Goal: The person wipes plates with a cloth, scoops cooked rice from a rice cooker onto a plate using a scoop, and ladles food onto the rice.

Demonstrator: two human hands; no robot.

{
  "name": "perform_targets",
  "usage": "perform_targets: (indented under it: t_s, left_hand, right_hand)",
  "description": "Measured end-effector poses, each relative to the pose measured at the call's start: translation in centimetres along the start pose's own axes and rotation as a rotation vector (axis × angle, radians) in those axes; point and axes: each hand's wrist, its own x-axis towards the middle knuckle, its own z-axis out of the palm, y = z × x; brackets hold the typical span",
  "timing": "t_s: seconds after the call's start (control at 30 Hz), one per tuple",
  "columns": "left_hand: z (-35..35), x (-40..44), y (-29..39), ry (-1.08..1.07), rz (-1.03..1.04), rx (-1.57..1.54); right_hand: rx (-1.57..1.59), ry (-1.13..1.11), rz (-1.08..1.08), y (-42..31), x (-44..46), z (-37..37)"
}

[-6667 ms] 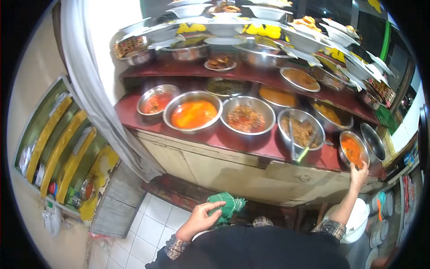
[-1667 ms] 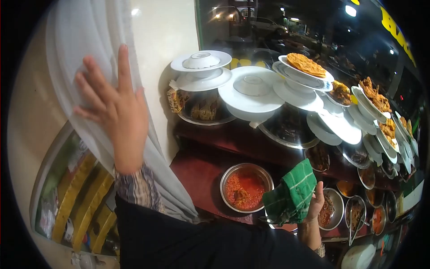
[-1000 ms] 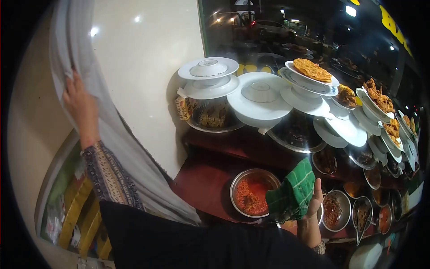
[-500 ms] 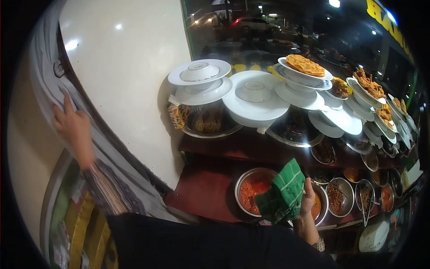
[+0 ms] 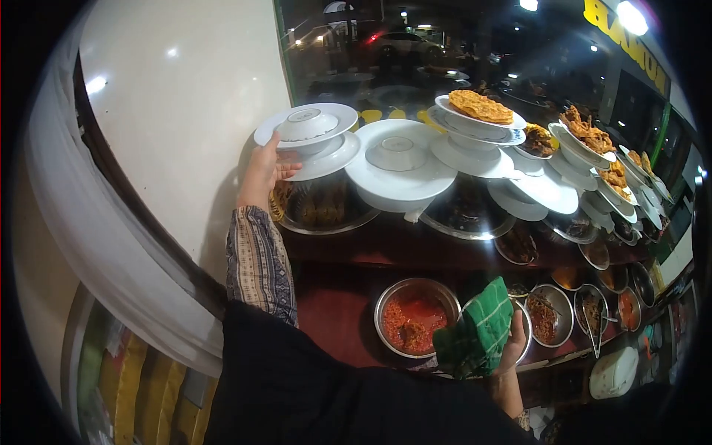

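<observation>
At the left end of the upper shelf, my left hand (image 5: pixel 261 174) is at a white plate (image 5: pixel 334 119) with an upturned white bowl (image 5: pixel 305 124) on it. One finger or the thumb lies over the rim, and the other fingers reach below it, in front of a lower white plate (image 5: pixel 330 157). My right hand (image 5: pixel 510 345) holds a green checked cloth (image 5: pixel 478 326), bunched and hanging to the left of the fingers. That cloth is just right of a metal bowl (image 5: pixel 380 311) of red chilli sauce and partly covers another bowl.
A large white plate (image 5: pixel 361 169) with an upturned bowl stands to the right. Beyond it are stacked plates of fried food (image 5: pixel 480 107). Several metal bowls of food (image 5: pixel 549 315) line the lower shelf (image 5: pixel 326 326). A grey curtain (image 5: pixel 96 245) hangs at the left.
My left hand has left the curtain, moved right and taken hold of the plate's rim. The curtain hangs further left and looser. My right hand still holds the cloth.
</observation>
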Motion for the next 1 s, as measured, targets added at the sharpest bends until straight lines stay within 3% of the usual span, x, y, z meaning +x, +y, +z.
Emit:
perform_targets:
  t_s: [0.2, 0.47, 0.6, 0.73, 0.87, 0.97, 1.0]
  left_hand:
    - [0.6, 2.8, -2.8, 0.003, 0.103, -0.354]
    - [1.4, 0.9, -2.4, 0.064, 0.305, -0.402]
    - [-0.2, -4.5, -1.0, 0.093, 0.339, -0.43]
    - [-3.0, -12.8, -0.5, 0.109, 0.348, -0.392]
    - [-4.0, -22.6, -1.0, 0.254, 0.259, -0.345]
    - [-6.1, -29.1, -2.9, 0.233, 0.125, -0.248]
    - [-6.0, -30.5, -4.2, 0.328, 0.155, -0.277]
  right_hand:
    - [-0.064, 0.088, -0.146, -0.7, -1.5, 0.1]
    - [-0.048, 0.086, -0.137, -1.2, -0.8, -0.1]
    - [-0.094, 0.003, -0.057, -1.2, 0.3, 0.7]
    - [-0.112, 0.061, 0.048, 0.4, 2.0, 0.6]
    - [-0.112, 0.115, 0.238, 2.6, 4.1, 2.9]
    - [-0.094, 0.129, 0.335, 4.3, 5.4, 3.1]
    - [-0.117, 0.133, 0.359, 4.7, 5.9, 2.7]
